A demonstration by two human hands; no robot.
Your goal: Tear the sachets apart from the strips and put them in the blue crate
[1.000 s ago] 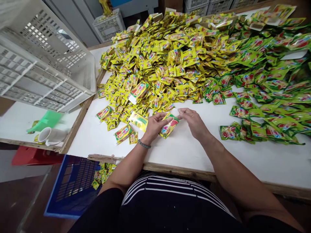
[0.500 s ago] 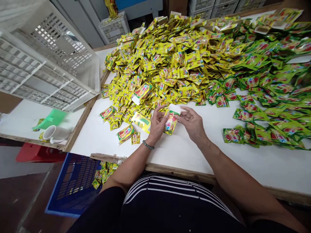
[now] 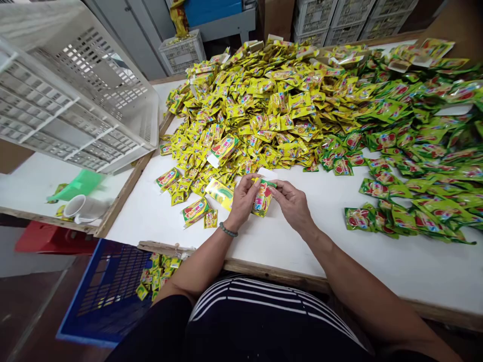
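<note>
Between my two hands is a small printed box (image 3: 263, 200), green, yellow and red, with a white flap standing up at its top end. My left hand (image 3: 243, 200) is closed round the box's left side, thumb on the front. My right hand (image 3: 292, 205) pinches its upper right edge near the flap. A flatter yellow carton (image 3: 220, 193) lies on the table just left of my left hand. Further left are another printed box (image 3: 195, 211) and a small yellow sachet (image 3: 210, 218). One more box (image 3: 225, 147) rests on the sachets beyond my hands.
A large heap of yellow sachets (image 3: 264, 105) covers the table's far side, with green sachets (image 3: 415, 151) to the right. At left a white plastic crate (image 3: 79, 90) stands tilted near a white mug (image 3: 85, 207). A blue crate (image 3: 100, 291) holding packs sits below the table edge.
The view has shifted slightly, so the scene sits lower. My hands have turned the box a little, and my right fingers have come closer round its top edge; both keep hold of it.
</note>
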